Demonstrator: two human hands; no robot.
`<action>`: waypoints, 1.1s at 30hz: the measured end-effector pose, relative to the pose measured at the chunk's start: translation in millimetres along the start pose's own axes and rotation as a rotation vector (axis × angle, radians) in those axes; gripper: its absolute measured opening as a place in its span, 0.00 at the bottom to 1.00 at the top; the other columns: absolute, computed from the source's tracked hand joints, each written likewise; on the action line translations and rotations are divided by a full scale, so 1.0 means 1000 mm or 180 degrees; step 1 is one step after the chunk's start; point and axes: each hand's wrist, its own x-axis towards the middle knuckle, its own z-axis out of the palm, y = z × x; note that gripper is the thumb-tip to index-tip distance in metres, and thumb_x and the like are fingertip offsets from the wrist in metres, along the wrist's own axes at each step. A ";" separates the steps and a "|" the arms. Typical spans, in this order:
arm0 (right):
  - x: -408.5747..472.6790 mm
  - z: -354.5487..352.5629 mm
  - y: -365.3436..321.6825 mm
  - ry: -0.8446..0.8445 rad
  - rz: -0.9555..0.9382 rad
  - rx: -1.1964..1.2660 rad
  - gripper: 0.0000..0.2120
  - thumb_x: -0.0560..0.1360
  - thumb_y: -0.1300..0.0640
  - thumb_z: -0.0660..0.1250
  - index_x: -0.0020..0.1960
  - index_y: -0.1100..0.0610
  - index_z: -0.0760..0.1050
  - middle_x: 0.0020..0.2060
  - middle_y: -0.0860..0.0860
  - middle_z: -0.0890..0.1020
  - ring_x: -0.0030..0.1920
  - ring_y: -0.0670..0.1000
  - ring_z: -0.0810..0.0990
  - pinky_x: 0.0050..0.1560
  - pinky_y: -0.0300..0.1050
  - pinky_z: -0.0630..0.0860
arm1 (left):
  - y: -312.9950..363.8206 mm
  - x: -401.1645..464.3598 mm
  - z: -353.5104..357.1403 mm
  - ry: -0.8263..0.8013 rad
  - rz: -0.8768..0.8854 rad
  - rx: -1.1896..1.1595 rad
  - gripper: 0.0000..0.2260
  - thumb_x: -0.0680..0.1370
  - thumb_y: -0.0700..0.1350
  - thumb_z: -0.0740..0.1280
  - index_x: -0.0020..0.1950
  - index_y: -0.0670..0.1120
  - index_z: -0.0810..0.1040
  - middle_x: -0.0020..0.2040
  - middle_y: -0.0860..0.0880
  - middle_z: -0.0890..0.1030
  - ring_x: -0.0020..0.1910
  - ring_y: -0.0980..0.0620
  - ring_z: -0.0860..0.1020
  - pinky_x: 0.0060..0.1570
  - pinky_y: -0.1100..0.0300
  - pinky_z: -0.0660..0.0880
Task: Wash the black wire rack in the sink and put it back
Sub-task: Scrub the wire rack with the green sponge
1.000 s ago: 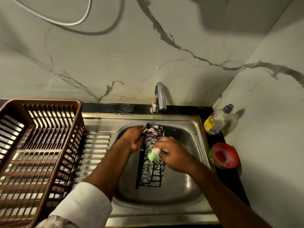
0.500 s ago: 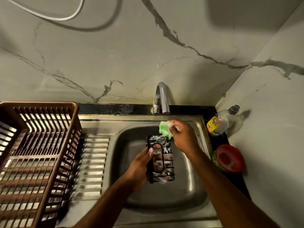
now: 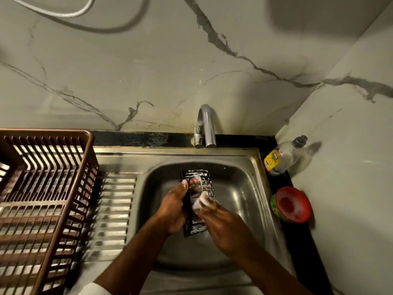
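A black wire rack (image 3: 196,177), streaked with white foam, is held upright over the steel sink (image 3: 240,188). My left hand (image 3: 173,206) grips its left side, with the thumb on the upper wires. My right hand (image 3: 221,224) holds a foamy scrubbing pad (image 3: 203,201) and presses it against the rack's front, near the middle. The lower part of the rack is hidden behind both hands.
The tap (image 3: 205,126) stands behind the sink, with no water seen running. A brown plastic dish basket (image 3: 42,188) fills the left drainboard. At the right, a dish soap bottle (image 3: 282,156) and a red-rimmed soap tub (image 3: 291,204) sit by the wall.
My right hand came down from the rack's top edge near the tap to its middle front with the pad. My left hand kept its hold on the rack.
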 end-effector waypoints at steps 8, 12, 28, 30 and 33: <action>-0.041 -0.036 0.001 0.0041 0.1524 0.2027 0.18 0.80 0.62 0.66 0.63 0.43 0.80 0.60 0.37 0.82 0.57 0.41 0.83 0.57 0.40 0.80 | -0.002 0.011 -0.008 0.0031 0.0302 0.0954 0.17 0.81 0.32 0.65 0.66 0.48 0.78 0.61 0.35 0.82 0.44 0.43 0.79 0.39 0.52 0.79; -0.028 -0.031 0.024 0.1530 0.2782 0.2809 0.12 0.81 0.61 0.65 0.58 0.49 0.83 0.54 0.47 0.86 0.56 0.49 0.84 0.56 0.47 0.81 | -0.008 0.009 0.006 0.0190 0.0597 0.2664 0.19 0.81 0.33 0.64 0.71 0.47 0.73 0.46 0.45 0.82 0.36 0.54 0.78 0.35 0.59 0.76; -0.027 0.014 0.078 0.0199 0.3990 0.2201 0.07 0.75 0.59 0.74 0.48 0.48 0.80 0.46 0.54 0.85 0.44 0.58 0.86 0.45 0.63 0.83 | -0.083 0.018 0.001 -0.0711 -0.0107 0.5724 0.26 0.82 0.38 0.62 0.78 0.57 0.69 0.69 0.43 0.79 0.64 0.42 0.79 0.61 0.49 0.77; -0.037 0.030 0.076 -0.0232 0.4112 0.2074 0.14 0.73 0.66 0.75 0.55 0.52 0.80 0.47 0.55 0.85 0.43 0.57 0.86 0.44 0.57 0.85 | -0.091 0.019 -0.014 -0.0734 -0.0357 0.5957 0.23 0.83 0.39 0.62 0.77 0.57 0.71 0.70 0.44 0.78 0.66 0.43 0.77 0.65 0.49 0.76; -0.042 0.056 0.080 -0.0651 0.4120 0.1762 0.20 0.70 0.65 0.76 0.61 0.57 0.80 0.51 0.55 0.84 0.44 0.54 0.85 0.45 0.53 0.85 | -0.095 0.022 -0.040 -0.0759 -0.0727 0.6197 0.21 0.85 0.39 0.58 0.77 0.54 0.72 0.74 0.43 0.73 0.71 0.42 0.74 0.70 0.49 0.72</action>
